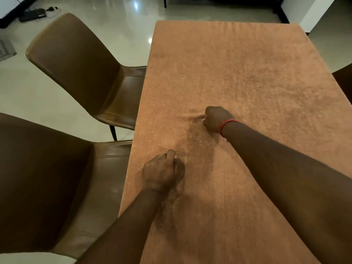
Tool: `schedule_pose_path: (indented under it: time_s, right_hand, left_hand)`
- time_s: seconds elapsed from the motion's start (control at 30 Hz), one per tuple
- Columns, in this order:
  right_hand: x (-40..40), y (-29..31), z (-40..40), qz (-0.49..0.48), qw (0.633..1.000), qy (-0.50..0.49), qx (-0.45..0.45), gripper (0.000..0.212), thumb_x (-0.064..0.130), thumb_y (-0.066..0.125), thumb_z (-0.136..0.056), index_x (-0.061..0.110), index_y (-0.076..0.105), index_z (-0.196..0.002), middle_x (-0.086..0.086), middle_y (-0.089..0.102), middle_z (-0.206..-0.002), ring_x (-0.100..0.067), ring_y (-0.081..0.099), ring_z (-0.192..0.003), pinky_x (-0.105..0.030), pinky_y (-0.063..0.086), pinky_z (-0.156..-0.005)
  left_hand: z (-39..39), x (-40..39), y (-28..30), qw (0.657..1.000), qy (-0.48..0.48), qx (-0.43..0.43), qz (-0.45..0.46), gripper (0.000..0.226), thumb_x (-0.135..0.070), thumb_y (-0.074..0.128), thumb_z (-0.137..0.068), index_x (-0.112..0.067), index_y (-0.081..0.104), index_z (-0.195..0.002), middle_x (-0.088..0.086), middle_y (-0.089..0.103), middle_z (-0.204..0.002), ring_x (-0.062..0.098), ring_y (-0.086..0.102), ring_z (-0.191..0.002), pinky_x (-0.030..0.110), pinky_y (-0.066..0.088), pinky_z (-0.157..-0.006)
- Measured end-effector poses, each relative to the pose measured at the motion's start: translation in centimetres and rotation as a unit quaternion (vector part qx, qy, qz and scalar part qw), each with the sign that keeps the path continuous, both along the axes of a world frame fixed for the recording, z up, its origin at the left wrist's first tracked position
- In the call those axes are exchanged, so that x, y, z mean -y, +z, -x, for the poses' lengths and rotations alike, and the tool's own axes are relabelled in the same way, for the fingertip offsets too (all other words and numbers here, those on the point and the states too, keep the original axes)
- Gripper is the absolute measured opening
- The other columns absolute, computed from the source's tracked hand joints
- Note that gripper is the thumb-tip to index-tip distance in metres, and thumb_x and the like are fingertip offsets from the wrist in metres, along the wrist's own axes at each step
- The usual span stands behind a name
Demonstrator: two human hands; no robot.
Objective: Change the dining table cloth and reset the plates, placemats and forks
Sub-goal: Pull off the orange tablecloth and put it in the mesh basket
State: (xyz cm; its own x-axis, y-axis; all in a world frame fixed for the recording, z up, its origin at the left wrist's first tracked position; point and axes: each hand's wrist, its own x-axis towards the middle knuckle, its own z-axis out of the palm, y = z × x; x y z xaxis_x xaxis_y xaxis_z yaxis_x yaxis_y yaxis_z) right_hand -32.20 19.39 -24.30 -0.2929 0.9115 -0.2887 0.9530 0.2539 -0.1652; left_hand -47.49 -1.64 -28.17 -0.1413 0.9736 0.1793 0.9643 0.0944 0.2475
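Observation:
A terracotta-orange table cloth [247, 73] covers the whole dining table, hanging over its left edge. My left hand [161, 173] rests near the table's left side, fingers closed and pinching the cloth. My right hand [215, 119], with a red thread band on its wrist, is farther in toward the middle, its fingers closed on a small fold of cloth that wrinkles to its left. No plates, placemats or forks are in view.
Two brown leather chairs stand along the table's left side, one far [80, 73] and one near [47, 187]. A dark chair edge [344, 80] shows at the right. The floor is glossy pale tile, with a power strip and cable [34, 14] at the far left.

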Motion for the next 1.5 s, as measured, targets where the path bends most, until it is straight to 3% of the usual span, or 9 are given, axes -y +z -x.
schedule_pose_path:
  time_s: [0.23, 0.4, 0.6, 0.7, 0.8, 0.93, 1.07, 1.27, 1.5]
  right_hand:
    - [1.3, 0.5, -0.2, 0.036, 0.999, -0.022, -0.009, 0.024, 0.033, 0.053, -0.092, 0.011, 0.056, -0.103, -0.007, 0.055, -0.096, -0.024, 0.055, -0.086, -0.030, 0.042, -0.067]
    - [6.6, 1.0, -1.9, 0.064, 0.945, -0.168, -0.273, 0.020, 0.027, 0.047, -0.095, 0.012, 0.052, -0.083, -0.001, 0.051, -0.078, -0.015, 0.045, -0.065, -0.028, 0.033, -0.054]
    - [19.7, 2.0, -4.7, 0.337, 0.504, -0.389, -0.693, 0.025, 0.020, 0.035, -0.092, 0.020, 0.043, -0.068, 0.000, 0.032, -0.062, -0.010, 0.023, -0.046, -0.020, 0.020, -0.036]
    - [26.6, 0.8, -5.8, 0.395, 0.356, -0.409, -0.741, 0.014, 0.018, 0.050, -0.076, 0.017, 0.042, -0.065, 0.000, 0.029, -0.057, -0.009, 0.025, -0.037, -0.019, 0.018, -0.032]
    - [30.6, 0.8, -7.0, 0.447, 0.295, -0.384, -0.752, 0.025, 0.014, 0.066, -0.064, 0.016, 0.041, -0.060, -0.001, 0.030, -0.052, -0.009, 0.027, -0.031, -0.017, 0.012, -0.033]
    - [31.2, 1.7, -8.1, 0.479, 0.332, -0.386, -0.715, 0.027, 0.005, 0.068, -0.064, 0.018, 0.044, -0.062, 0.000, 0.030, -0.051, -0.009, 0.026, -0.029, -0.015, 0.012, -0.033]
    - [30.5, 3.2, -8.0, 0.484, 0.465, -0.350, -0.653, 0.019, 0.001, 0.043, -0.080, 0.018, 0.041, -0.072, -0.002, 0.035, -0.058, -0.009, 0.030, -0.037, -0.014, 0.016, -0.033]
    - [36.7, 4.9, -7.7, 0.489, 0.655, -0.225, -0.530, 0.032, 0.016, 0.046, -0.099, 0.013, 0.051, -0.067, -0.007, 0.049, -0.056, -0.014, 0.041, -0.040, -0.019, 0.025, -0.036]
    - [49.9, 6.4, -5.1, 0.580, 0.684, -0.164, -0.411, 0.034, 0.026, 0.044, -0.103, 0.007, 0.059, -0.078, -0.009, 0.056, -0.063, -0.014, 0.053, -0.048, -0.023, 0.042, -0.045]
  left_hand:
    - [0.2, 0.0, -0.2, 1.000, -0.008, -0.004, -0.015, 0.031, -0.034, 0.038, -0.093, -0.014, 0.062, -0.092, 0.002, 0.059, -0.058, 0.022, 0.054, -0.046, 0.024, 0.034, -0.043]
    - [0.0, 0.0, 0.2, 1.000, -0.013, -0.001, -0.015, 0.029, -0.032, 0.040, -0.090, -0.014, 0.062, -0.092, 0.003, 0.062, -0.061, 0.024, 0.056, -0.049, 0.025, 0.029, -0.048]
    - [0.2, 0.3, 0.2, 1.000, -0.003, -0.006, 0.001, 0.035, -0.035, 0.033, -0.090, -0.015, 0.062, -0.088, 0.003, 0.066, -0.062, 0.024, 0.059, -0.050, 0.025, 0.035, -0.045]
    - [0.1, 0.3, 0.4, 0.999, -0.016, 0.015, 0.026, 0.040, -0.040, 0.030, -0.093, -0.017, 0.062, -0.099, 0.003, 0.070, -0.075, 0.025, 0.064, -0.063, 0.028, 0.038, -0.054]
    - [-0.9, 1.4, 1.9, 0.993, 0.011, 0.089, 0.076, 0.030, -0.040, 0.032, -0.101, -0.020, 0.054, -0.106, 0.003, 0.068, -0.084, 0.025, 0.063, -0.075, 0.033, 0.043, -0.063]
    - [-6.1, 6.1, 4.0, 0.931, 0.090, 0.350, 0.057, 0.028, -0.039, 0.041, -0.104, -0.024, 0.047, -0.081, -0.007, 0.055, -0.064, 0.012, 0.053, -0.058, 0.036, 0.042, -0.059]
    - [-10.9, 12.1, 4.6, 0.747, 0.265, 0.609, 0.022, 0.035, -0.030, 0.046, -0.104, -0.021, 0.048, -0.070, -0.006, 0.044, -0.060, 0.012, 0.039, -0.059, 0.034, 0.034, -0.061]
    - [-16.8, 22.6, 7.6, 0.563, 0.447, 0.695, -0.005, 0.032, -0.020, 0.042, -0.102, -0.018, 0.052, -0.072, 0.002, 0.049, -0.058, 0.016, 0.045, -0.052, 0.027, 0.034, -0.051]
    - [-17.4, 35.7, 10.8, 0.365, 0.553, 0.738, -0.128, 0.039, -0.011, 0.041, -0.097, -0.019, 0.056, -0.062, -0.004, 0.048, -0.050, 0.008, 0.040, -0.042, 0.018, 0.033, -0.042]
